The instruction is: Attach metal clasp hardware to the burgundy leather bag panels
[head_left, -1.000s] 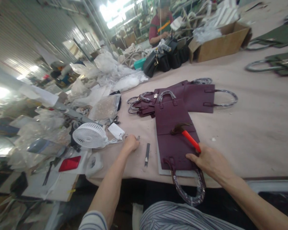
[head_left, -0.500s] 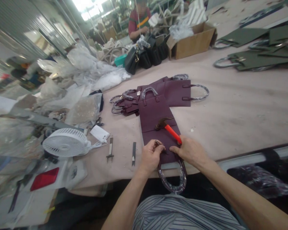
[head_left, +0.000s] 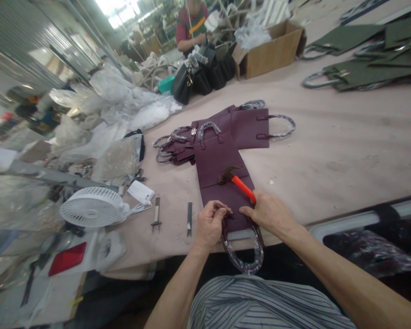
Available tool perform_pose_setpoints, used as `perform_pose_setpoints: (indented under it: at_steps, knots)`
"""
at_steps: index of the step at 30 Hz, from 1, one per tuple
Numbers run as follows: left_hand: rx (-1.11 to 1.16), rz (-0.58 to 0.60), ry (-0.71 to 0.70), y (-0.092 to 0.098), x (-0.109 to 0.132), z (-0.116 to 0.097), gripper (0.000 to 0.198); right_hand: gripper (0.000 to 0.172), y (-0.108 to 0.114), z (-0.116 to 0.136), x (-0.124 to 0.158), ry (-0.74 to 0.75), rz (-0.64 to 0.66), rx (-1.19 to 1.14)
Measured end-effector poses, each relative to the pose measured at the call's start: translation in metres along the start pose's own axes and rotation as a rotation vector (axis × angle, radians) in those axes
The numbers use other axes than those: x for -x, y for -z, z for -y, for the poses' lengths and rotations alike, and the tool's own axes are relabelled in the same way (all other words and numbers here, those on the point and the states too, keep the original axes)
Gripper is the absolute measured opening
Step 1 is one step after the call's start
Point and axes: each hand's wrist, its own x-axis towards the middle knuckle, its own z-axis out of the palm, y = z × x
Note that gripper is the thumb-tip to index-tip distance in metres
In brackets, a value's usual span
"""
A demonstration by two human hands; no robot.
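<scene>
A maroon bag panel (head_left: 215,160) lies before me, its plastic-wrapped handle (head_left: 245,265) hanging over the table's front edge. My right hand (head_left: 269,212) is closed round the red handle of a claw hammer (head_left: 243,186), whose dark head is over the panel; the thumb points left. Just left of it, my left hand (head_left: 210,224) is pinched over the panel's lower part, round something small and dark that I cannot make out. More maroon pieces (head_left: 250,128) with wrapped handles lie behind.
Two metal tools (head_left: 156,214) (head_left: 189,219) lie left of my hands. Farther left are a white fan (head_left: 92,206), a white power bank (head_left: 141,192) and a red case (head_left: 67,259). Dark bags (head_left: 202,77), a carton (head_left: 270,55) and a person (head_left: 192,27) are behind; green panels (head_left: 373,71) lie right.
The whole view has shifted slightly, so the table's things appear a little higher and farther left. Both hands keep nearly the same pose over the panel, and the hammer is still in my right hand.
</scene>
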Motion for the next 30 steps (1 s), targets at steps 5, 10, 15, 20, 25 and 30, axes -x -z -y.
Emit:
perform_pose_setpoints:
  at_steps: [5, 10, 15, 20, 25, 30]
  knots:
    - [-0.053, -0.01, -0.026, -0.002, 0.001, -0.003, 0.012, 0.04, 0.003, 0.001, 0.001, 0.007, -0.005, -0.002]
    - [-0.123, -0.002, -0.095, -0.002, 0.002, -0.001, 0.009, 0.039, -0.001, 0.0, 0.002, 0.021, -0.023, -0.005]
    - [-0.35, 0.016, -0.315, -0.002, 0.006, 0.005, 0.011, 0.032, -0.005, -0.005, -0.006, 0.034, -0.029, -0.121]
    - [-0.518, 0.054, -0.545, -0.005, 0.009, 0.008, 0.014, 0.036, 0.023, -0.015, 0.017, 0.153, -0.037, -0.266]
    - [-0.553, 0.044, -0.666, -0.008, 0.008, 0.011, 0.014, 0.043, 0.057, -0.029, 0.079, 0.352, -0.289, -0.221]
    - [-0.585, 0.06, -0.646, -0.009, 0.007, 0.02, 0.015, 0.04, 0.078, -0.033, 0.103, 0.617, -0.411, 0.086]
